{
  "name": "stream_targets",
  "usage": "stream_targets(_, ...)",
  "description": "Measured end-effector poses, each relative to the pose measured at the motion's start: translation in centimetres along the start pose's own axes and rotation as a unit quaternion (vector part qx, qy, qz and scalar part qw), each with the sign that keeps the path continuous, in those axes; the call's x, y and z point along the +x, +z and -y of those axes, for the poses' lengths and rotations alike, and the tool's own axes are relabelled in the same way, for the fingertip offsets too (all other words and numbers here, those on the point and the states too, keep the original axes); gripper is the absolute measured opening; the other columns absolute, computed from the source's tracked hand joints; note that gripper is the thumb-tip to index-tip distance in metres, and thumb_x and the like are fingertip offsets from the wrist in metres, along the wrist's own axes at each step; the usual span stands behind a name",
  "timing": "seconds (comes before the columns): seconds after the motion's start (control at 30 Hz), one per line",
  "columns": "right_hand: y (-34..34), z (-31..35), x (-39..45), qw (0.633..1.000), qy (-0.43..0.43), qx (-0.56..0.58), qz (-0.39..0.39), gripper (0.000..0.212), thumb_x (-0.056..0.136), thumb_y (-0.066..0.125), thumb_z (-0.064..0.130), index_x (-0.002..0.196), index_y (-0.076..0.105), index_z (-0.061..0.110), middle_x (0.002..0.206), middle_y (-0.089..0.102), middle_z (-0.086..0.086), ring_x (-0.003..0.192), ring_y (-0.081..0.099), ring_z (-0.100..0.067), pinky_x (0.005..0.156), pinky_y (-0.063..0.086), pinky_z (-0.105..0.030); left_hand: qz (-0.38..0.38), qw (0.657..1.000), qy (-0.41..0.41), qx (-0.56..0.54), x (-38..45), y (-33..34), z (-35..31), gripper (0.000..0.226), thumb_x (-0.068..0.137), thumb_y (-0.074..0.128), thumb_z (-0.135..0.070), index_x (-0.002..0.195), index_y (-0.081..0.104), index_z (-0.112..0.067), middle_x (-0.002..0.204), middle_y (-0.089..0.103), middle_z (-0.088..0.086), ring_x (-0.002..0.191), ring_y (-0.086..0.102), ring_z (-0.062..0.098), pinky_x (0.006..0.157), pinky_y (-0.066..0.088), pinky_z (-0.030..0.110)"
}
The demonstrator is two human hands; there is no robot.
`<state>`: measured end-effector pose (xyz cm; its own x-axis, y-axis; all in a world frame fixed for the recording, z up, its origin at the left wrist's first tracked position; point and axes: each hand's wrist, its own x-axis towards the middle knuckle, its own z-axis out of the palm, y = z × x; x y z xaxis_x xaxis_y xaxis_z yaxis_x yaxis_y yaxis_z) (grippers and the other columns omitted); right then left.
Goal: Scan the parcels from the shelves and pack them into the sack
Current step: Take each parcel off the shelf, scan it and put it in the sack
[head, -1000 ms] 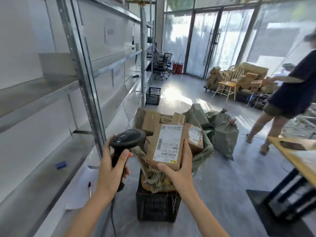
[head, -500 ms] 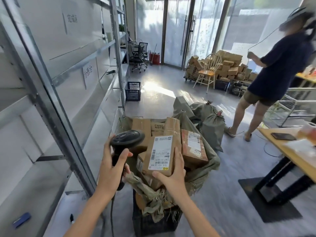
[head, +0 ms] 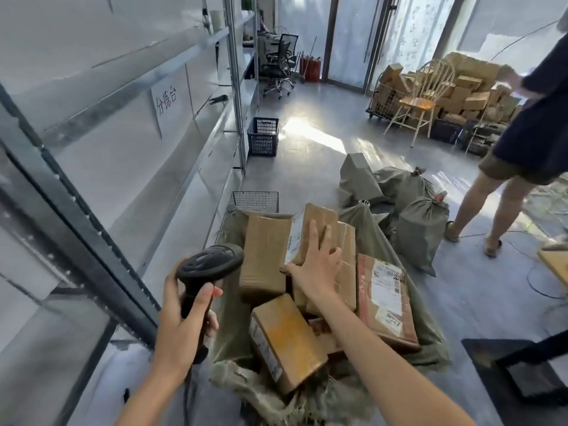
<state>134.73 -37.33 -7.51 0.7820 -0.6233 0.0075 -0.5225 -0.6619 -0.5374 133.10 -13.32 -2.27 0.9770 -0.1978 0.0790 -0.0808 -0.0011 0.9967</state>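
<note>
Head view shows the labelled cardboard parcel (head: pixel 310 232) already in the open green sack (head: pixel 430 339), propped on its edge between an upright brown box (head: pixel 264 256) and a taped box (head: pixel 347 265). The right hand (head: pixel 316 265) lies flat on it, fingers (head: pixel 313 235) straight and slightly spread, thumb at its lower corner. To seat it well, I judge the hand should press it down and tip it flat into the gap, so it does not ride high above the rim. Its long axis runs away from the wearer, up the frame, and its label faces left, though that side is too foreshortened to read. Beside the sack, the left hand (head: pixel 184 327) grips the handle of the black barcode scanner (head: pixel 212 265), fingers wrapped round it, head aimed forward.
</note>
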Motion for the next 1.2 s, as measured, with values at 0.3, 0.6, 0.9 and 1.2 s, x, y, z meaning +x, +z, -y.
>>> stream_targets(0.3,1.8,-2.8,8.8,0.995,0.013,-0.080,0.061,0.096,0.092,0.052,0.064,0.159,-0.008,0.029,0.167,-0.004,-0.016,0.150,-0.002,-0.049,0.117,0.006,-0.067,-0.093,0.994,-0.060,0.009,3.0,4.1,2.2,0.041,0.086,0.059,-0.031,0.114,0.053,-0.061,0.089,0.070,0.012,0.057,0.054,0.031,0.057,0.047,0.040)
stream_targets(0.6,0.9,-3.0,8.7,0.995,-0.023,-0.081,0.058,0.108,0.084,0.056,0.073,0.158,-0.010,0.030,0.165,-0.014,-0.017,0.149,-0.009,-0.050,0.115,0.001,-0.068,-0.149,0.986,-0.073,0.033,0.1,3.3,3.0,0.050,0.089,0.060,-0.026,0.136,0.048,-0.041,0.091,0.071,0.015,0.057,0.057,0.032,0.059,0.051,0.040)
stream_targets(0.9,0.3,6.6,-4.6,0.957,-0.273,-0.078,0.051,0.096,0.092,0.053,0.063,0.160,-0.003,0.024,0.166,-0.010,-0.017,0.150,-0.009,-0.046,0.118,0.000,-0.063,-0.307,0.950,-0.049,0.042,-14.0,-5.5,0.1,0.055,0.081,0.059,-0.037,0.134,0.047,-0.038,0.088,0.075,0.003,0.045,0.053,0.023,0.040,0.045,0.023)
stream_targets(1.2,1.5,15.1,-33.6,0.805,-0.567,0.036,0.170,0.082,0.095,0.061,0.047,0.159,0.018,0.018,0.167,0.008,-0.014,0.152,0.002,-0.043,0.122,0.010,-0.059,-0.480,0.870,-0.005,0.111,-39.7,-15.0,-6.5,0.054,0.098,0.055,-0.018,0.147,0.035,-0.032,0.092,0.070,0.013,0.046,0.053,0.015,0.043,0.047,0.024)
